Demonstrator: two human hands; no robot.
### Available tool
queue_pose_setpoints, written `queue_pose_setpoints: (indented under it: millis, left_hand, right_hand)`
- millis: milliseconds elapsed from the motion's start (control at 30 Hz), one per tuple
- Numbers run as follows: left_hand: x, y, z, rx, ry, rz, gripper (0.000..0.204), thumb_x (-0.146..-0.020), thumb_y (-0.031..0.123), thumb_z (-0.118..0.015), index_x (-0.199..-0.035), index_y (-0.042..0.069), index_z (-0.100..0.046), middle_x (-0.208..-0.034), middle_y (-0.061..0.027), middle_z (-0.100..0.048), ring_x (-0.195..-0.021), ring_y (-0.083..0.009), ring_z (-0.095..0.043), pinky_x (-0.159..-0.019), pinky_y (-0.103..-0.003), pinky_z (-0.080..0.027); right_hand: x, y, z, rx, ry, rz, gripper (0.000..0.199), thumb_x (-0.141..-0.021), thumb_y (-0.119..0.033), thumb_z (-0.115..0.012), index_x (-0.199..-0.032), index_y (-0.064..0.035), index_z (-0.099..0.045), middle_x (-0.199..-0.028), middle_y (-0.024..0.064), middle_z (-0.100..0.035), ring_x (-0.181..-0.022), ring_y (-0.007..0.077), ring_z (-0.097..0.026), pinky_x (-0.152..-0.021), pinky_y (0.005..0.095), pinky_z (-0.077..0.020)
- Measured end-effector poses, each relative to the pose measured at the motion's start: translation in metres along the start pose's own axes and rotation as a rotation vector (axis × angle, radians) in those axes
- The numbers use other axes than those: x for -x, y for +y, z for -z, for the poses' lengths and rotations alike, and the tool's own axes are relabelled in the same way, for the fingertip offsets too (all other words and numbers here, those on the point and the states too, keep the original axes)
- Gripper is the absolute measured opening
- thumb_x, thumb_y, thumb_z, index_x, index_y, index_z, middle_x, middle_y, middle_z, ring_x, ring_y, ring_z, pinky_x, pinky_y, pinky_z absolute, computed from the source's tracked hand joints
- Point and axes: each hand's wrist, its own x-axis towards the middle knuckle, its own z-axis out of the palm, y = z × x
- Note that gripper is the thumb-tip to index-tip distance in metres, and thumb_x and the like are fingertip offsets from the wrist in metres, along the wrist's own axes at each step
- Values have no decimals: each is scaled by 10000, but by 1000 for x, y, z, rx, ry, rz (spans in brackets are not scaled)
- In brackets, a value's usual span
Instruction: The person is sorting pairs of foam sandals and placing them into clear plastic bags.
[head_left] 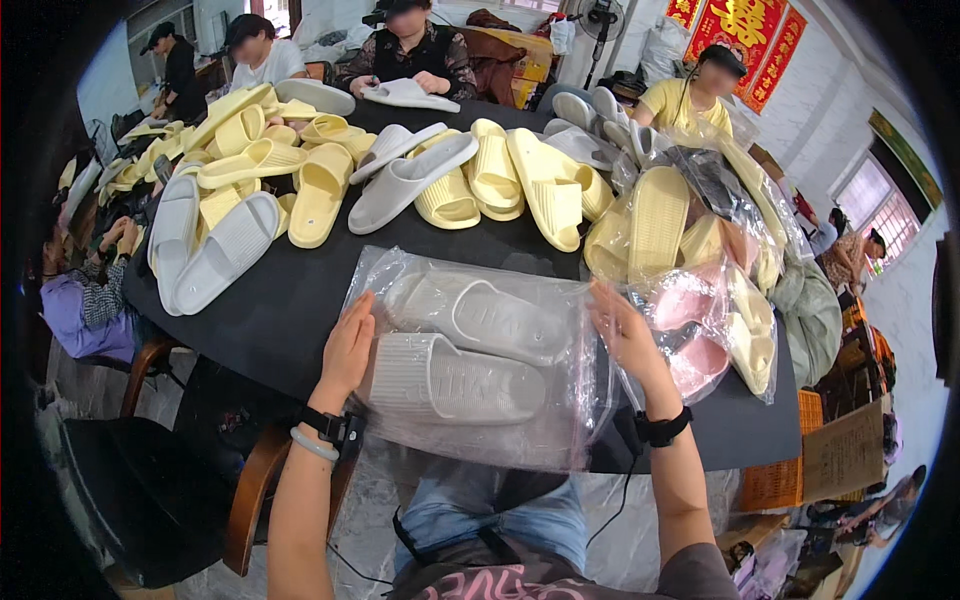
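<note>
A clear plastic bag (470, 435) with a pair of light grey slippers (470, 380) inside lies in front of me at the near table edge, its lower part reaching past that edge. The slippers lie one above the other, toes to the left. At the bag's left side my left hand (350, 345) rests with fingers straight and close together. My right hand (625, 330) is by the upper right side, fingers stretched out. Neither hand is visibly closed round the plastic. The thumbs are partly hidden, and contact at the right is hard to make out.
Loose yellow slippers (323, 190) and grey slippers (228, 255) are heaped across the far side of the black table (270, 335). Bagged pink slippers (695, 365) and yellow ones lie close on the right. An armchair (150, 480) stands at lower left. Several people sit around the table.
</note>
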Motion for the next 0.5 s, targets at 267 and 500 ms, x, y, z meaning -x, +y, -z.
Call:
queue_pose_setpoints:
  millis: [267, 500]
  left_hand:
    - [1, -3, 3, -180, -85, -72, 420, -1046, 277, -386, -1341, 30, -555, -1410, -146, -530, -1355, -302, -441, -1146, -412, -291]
    - [0, 3, 1, -206, -85, -57, 452, -1049, 322, -369, -1352, 39, -550, -1424, -150, -516, -1366, -305, -426, -1152, -415, -276]
  right_hand:
    - [34, 14, -19, -283, -262, -136, 465, -953, -16, -580, -1401, 3, -459, -1358, 119, -538, -1101, 207, -616, -918, 317, -498]
    - [40, 2, -14, -486, -352, -456, 451, -902, -87, -689, -1306, -11, -504, -1059, 104, -627, -920, 190, -644, -683, 307, -544]
